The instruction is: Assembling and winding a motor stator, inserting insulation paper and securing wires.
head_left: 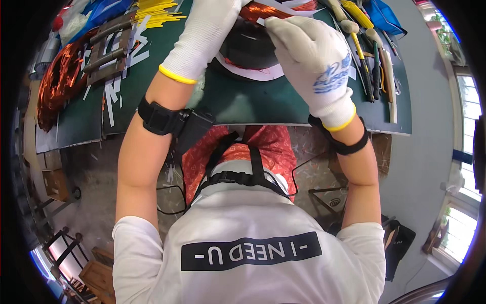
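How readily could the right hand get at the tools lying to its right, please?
Probably yes: the tools lie close beside the right hand, and nothing seems to block the way.

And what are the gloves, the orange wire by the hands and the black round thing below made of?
Gloves: probably knitted cloth, matte, with ribbing at the wrist ends.
Wire: likely copper, since its shiny strands look orange-brown.
Black round thing: plastic or painted metal; its smooth gloss leaves that open.
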A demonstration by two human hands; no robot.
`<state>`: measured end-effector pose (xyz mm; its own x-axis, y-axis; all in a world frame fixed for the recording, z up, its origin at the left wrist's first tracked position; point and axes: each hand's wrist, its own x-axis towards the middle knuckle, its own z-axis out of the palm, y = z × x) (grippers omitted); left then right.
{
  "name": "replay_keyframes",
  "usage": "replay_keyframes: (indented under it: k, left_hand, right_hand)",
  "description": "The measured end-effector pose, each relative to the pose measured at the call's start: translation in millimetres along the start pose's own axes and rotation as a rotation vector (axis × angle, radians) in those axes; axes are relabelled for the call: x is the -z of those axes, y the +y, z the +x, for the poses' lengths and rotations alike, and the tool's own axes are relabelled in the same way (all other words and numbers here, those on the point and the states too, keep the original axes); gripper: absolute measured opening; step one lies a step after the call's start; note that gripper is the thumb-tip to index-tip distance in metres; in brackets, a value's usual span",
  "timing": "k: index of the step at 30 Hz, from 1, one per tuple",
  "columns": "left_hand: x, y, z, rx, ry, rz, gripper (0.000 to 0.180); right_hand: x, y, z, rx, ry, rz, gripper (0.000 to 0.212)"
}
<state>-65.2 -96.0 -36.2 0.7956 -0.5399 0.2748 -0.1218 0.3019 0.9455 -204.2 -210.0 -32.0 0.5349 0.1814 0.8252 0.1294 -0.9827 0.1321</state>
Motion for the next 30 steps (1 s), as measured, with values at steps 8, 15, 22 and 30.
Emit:
replay_keyframes:
  k: [8, 15, 22, 30]
  left_hand:
    - [10.6, -4.2, 15.3, 0.007, -0.132, -0.08, 0.043]
    - [33.1, 0.3, 62.0, -0.101, -0.399, 0.01, 0.043]
    - [70.3, 70.8, 35.7, 0.405, -0.122, 0.526, 0.04]
    - [50.5, 69.2, 66.8, 0.073, -0.346, 0.973, 0.028]
  right_hand:
    - [15.1, -3.5, 28.6, 0.011, -0.24, 0.08, 0.017]
    - [41.4, 33.5, 79.7, -0.582, -0.151, 0.674, 0.024]
    - [-20.9, 116.9, 76.5, -0.619, -0.387, 0.533, 0.041]
    - [-62.6, 122.2, 59.2, -0.695, -0.608, 1.198, 0.065]
